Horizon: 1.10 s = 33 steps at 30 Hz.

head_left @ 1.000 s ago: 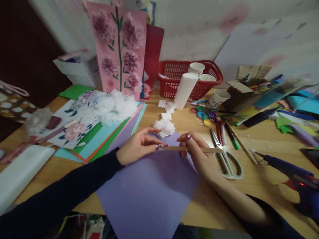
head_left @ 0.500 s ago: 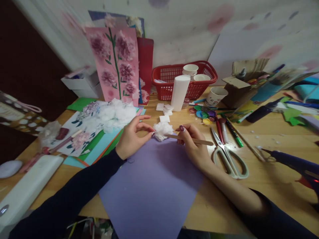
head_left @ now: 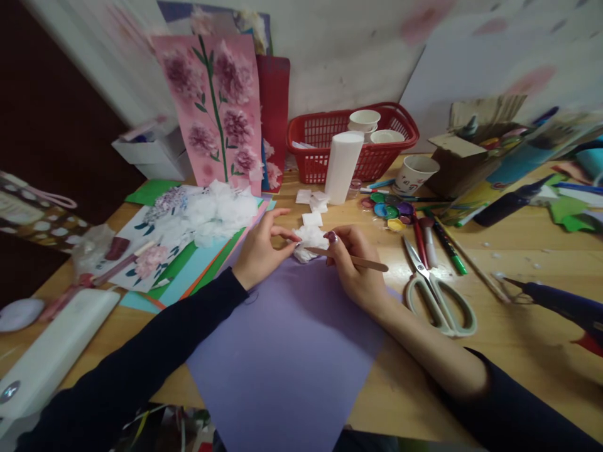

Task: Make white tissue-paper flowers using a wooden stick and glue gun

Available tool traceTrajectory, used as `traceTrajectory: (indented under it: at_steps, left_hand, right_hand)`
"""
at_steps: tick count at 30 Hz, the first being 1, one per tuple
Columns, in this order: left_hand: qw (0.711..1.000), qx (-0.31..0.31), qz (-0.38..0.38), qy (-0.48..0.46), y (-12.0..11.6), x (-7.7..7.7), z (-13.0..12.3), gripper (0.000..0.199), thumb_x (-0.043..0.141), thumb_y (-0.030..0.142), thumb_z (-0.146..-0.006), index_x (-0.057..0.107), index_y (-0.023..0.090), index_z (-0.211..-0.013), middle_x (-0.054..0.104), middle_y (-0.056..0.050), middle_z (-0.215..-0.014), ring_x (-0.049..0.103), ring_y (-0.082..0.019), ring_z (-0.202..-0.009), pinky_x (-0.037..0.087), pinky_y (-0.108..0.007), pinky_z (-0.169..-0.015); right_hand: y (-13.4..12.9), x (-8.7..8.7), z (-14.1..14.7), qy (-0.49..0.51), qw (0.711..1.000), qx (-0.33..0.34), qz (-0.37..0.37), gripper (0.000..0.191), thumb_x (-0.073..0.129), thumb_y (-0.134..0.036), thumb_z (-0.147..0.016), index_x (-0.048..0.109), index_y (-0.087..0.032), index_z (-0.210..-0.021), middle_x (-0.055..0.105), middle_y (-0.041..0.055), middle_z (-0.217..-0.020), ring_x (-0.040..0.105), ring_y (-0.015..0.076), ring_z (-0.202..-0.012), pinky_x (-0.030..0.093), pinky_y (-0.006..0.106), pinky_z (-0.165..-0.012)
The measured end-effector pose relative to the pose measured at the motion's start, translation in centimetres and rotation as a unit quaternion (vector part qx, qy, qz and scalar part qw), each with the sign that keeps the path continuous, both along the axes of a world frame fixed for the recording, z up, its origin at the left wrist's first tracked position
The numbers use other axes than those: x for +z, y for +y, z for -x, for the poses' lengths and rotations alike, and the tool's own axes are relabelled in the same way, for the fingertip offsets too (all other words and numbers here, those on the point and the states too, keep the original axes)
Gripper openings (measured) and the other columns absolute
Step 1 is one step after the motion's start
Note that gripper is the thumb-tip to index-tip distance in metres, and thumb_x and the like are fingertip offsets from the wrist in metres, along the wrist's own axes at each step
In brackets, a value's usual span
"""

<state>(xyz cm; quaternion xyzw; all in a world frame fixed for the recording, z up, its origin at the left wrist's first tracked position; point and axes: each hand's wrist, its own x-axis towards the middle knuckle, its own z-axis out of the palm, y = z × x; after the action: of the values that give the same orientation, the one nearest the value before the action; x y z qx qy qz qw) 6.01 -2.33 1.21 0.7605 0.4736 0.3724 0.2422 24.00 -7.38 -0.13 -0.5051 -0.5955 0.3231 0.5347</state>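
Observation:
A ruffled white tissue-paper flower (head_left: 309, 237) lies at the top of a purple paper sheet (head_left: 287, 339). My left hand (head_left: 266, 248) pinches the flower's left edge between thumb and index finger, the other fingers loosely bent above. A flat wooden craft stick (head_left: 370, 263) is gripped in my right hand (head_left: 355, 267), its tip against the lower part of the flower. The right fingertips are close by the flower's right side. Just behind it lie small folded white tissue squares (head_left: 311, 219).
Scissors (head_left: 431, 285) and a glue gun (head_left: 556, 298) lie to the right, near pens and paint pots (head_left: 389, 210). Behind stand a white roll (head_left: 343, 168) and a red basket (head_left: 311, 164) with paper cups. White tissue flowers (head_left: 214, 213) rest on coloured sheets at left.
My right hand has shifted left, bringing its fingertips and the stick closer over the flower. My left hand has moved slightly right with the flower. The view has tilted a little.

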Motion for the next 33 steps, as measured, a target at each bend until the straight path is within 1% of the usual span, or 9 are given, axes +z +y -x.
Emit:
traceTrajectory:
  at_steps: [5,8,16,22,25,28,31,33]
  left_hand:
    - [1.000,0.002,-0.007,0.000,0.1,0.0,-0.1,0.049,0.070,0.014,-0.075,0.046,0.021,-0.117,0.072,0.000,-0.086,0.069,-0.019,-0.089,0.045,-0.035,-0.094]
    - [1.000,0.009,-0.015,0.005,0.2,-0.1,-0.1,0.049,0.070,0.014,-0.075,0.046,0.021,-0.118,0.073,0.001,-0.085,0.069,-0.018,-0.087,0.046,-0.033,-0.092]
    - [1.000,-0.006,-0.014,-0.004,0.6,-0.5,0.0,0.037,0.068,0.019,-0.078,0.054,0.019,-0.113,0.073,-0.002,-0.086,0.070,-0.018,-0.085,0.048,-0.030,-0.087]
    - [0.998,-0.026,-0.052,-0.029,1.1,-1.2,0.2,0.041,0.068,0.015,-0.077,0.054,0.020,-0.115,0.073,-0.003,-0.097,0.071,-0.017,-0.090,0.049,-0.028,-0.089]
    - [0.998,-0.032,-0.057,-0.025,1.3,-1.3,0.2,0.043,0.070,0.014,-0.076,0.054,0.021,-0.115,0.073,-0.002,-0.096,0.071,-0.018,-0.092,0.048,-0.031,-0.092]
    - [0.998,-0.035,-0.052,-0.027,1.3,-1.2,0.3,0.045,0.069,0.013,-0.076,0.052,0.020,-0.117,0.074,-0.001,-0.088,0.071,-0.018,-0.091,0.047,-0.032,-0.093]
    - [0.998,-0.035,-0.031,-0.044,1.2,-1.2,0.2,0.049,0.070,0.013,-0.075,0.049,0.020,-0.119,0.075,0.001,-0.082,0.072,-0.017,-0.088,0.048,-0.031,-0.090]
    - [0.998,-0.042,-0.017,-0.054,1.0,-1.1,0.2,0.050,0.069,0.012,-0.075,0.049,0.020,-0.120,0.075,0.001,-0.082,0.072,-0.017,-0.087,0.049,-0.031,-0.090]
  right_hand:
    - [0.0,0.3,0.5,-0.056,0.998,-0.014,-0.008,0.015,0.045,-0.035,-0.094,0.049,-0.022,-0.090,0.053,-0.0048,-0.060,0.050,0.0110,-0.053,0.036,0.026,-0.054]
    - [0.2,0.4,0.8,-0.072,0.997,-0.026,-0.011,0.014,0.045,-0.035,-0.094,0.048,-0.022,-0.090,0.052,-0.0051,-0.059,0.049,0.0110,-0.052,0.035,0.026,-0.054]
    - [0.8,0.0,1.0,-0.070,0.997,-0.033,-0.003,0.016,0.043,-0.036,-0.095,0.047,-0.021,-0.091,0.053,-0.0047,-0.060,0.051,0.0119,-0.054,0.037,0.027,-0.055]
    - [1.2,-0.1,1.4,-0.080,0.995,-0.053,-0.017,0.016,0.044,-0.036,-0.093,0.047,-0.021,-0.091,0.054,-0.0048,-0.060,0.052,0.0125,-0.051,0.037,0.027,-0.052]
    - [1.3,0.0,1.7,-0.089,0.994,-0.064,-0.022,0.013,0.045,-0.034,-0.092,0.047,-0.021,-0.092,0.054,-0.0058,-0.058,0.052,0.0122,-0.049,0.037,0.027,-0.052]
    - [1.3,0.1,1.8,-0.060,0.995,-0.073,-0.018,0.013,0.046,-0.034,-0.092,0.048,-0.022,-0.092,0.053,-0.0065,-0.056,0.051,0.0118,-0.048,0.038,0.027,-0.051]
    - [1.1,0.3,1.6,0.004,0.996,-0.084,-0.026,0.012,0.047,-0.034,-0.091,0.049,-0.022,-0.093,0.051,-0.0069,-0.056,0.051,0.0114,-0.047,0.038,0.026,-0.049]
    - [1.0,0.6,1.4,0.052,0.994,-0.091,-0.041,0.009,0.048,-0.031,-0.090,0.049,-0.022,-0.092,0.050,-0.0077,-0.054,0.049,0.0108,-0.045,0.037,0.025,-0.047]
